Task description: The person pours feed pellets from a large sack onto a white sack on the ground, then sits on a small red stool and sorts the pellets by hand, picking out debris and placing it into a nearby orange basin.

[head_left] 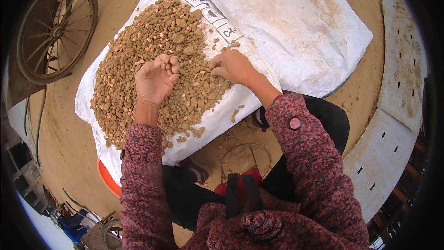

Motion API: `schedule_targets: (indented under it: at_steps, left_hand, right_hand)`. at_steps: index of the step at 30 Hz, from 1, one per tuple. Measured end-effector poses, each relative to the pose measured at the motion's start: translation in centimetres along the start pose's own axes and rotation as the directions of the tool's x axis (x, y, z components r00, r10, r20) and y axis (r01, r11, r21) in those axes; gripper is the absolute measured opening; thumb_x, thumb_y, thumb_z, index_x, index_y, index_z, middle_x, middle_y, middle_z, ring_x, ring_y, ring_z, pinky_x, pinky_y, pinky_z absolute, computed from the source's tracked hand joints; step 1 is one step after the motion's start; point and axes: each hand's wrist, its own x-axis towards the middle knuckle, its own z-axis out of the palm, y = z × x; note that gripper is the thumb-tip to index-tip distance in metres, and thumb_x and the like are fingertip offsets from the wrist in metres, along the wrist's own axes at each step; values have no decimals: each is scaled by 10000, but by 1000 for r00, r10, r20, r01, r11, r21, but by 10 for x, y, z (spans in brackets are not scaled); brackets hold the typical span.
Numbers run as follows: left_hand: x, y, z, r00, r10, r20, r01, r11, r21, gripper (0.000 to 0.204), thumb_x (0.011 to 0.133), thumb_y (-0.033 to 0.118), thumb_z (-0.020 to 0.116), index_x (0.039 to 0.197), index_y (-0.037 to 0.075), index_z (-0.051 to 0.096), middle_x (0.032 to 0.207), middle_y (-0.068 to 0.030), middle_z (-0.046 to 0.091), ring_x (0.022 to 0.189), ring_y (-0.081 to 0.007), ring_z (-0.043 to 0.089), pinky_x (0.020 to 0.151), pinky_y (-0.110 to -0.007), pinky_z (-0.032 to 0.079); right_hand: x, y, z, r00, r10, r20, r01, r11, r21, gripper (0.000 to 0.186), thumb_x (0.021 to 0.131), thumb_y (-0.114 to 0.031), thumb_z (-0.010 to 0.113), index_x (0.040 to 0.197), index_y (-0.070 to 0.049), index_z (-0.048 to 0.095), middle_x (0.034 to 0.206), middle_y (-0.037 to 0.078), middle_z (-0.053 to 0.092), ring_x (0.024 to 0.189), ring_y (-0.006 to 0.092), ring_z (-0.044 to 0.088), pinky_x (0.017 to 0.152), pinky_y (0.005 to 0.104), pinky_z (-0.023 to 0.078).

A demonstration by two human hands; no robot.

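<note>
My left hand (156, 78) is over the middle of a heap of brown soil clods and pink peanut-like kernels (125, 102), palm up with fingers curled; whether small kernels lie among its fingertips is hard to tell. My right hand (230, 67) reaches in from the right at the heap's edge, palm down, thumb and fingers drawn together; what lies between them is hidden. The heap rests on a white woven sack (88, 106) with printed symbols along one edge. Loose clods trail off toward the sack's right and near edges.
Another large white sheet (314, 32) spreads at upper right. A spoked wheel (58, 32) stands at upper left. An orange basin (106, 178) peeks from under the sack. A red object (222, 189) lies between my legs. Pale slotted panels (397, 134) curve along the right. A cart (99, 234) is at lower left.
</note>
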Motion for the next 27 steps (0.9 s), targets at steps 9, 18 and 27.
schedule_targets:
  at_steps: [9, 18, 27]
  left_hand:
    - [-24, -46, -3, 951, 282, -123, 58, 228, 972, 217, 849, 218, 668, 861, 6, 713, 623, -46, 621, 528, -168, 539, 531, -299, 438]
    - [-24, -70, -7, 916, 401, -30, 68, -82, 994, 152, 780, 178, 723, 858, 47, 721, 537, -69, 516, 477, -167, 480, 506, -325, 390]
    - [-25, -34, -22, 987, -10, -158, 73, 914, 399, 114, 830, 117, 647, 777, 18, 629, 654, -34, 601, 550, -130, 536, 517, -242, 427]
  right_hand:
    - [0, -31, 9, 994, -84, -72, 60, 957, -285, 116, 816, -202, 626, 867, -120, 690, 747, 122, 660, 732, 324, 637, 653, 432, 497]
    - [2, -28, 22, 994, -105, -43, 83, 930, -359, 121, 834, -212, 620, 872, -108, 671, 695, 142, 640, 680, 323, 629, 614, 426, 490]
    - [23, -34, 6, 956, 238, 171, -247, 341, 907, 210, 858, -182, 603, 850, 9, 692, 721, 2, 611, 607, 70, 506, 518, 255, 419]
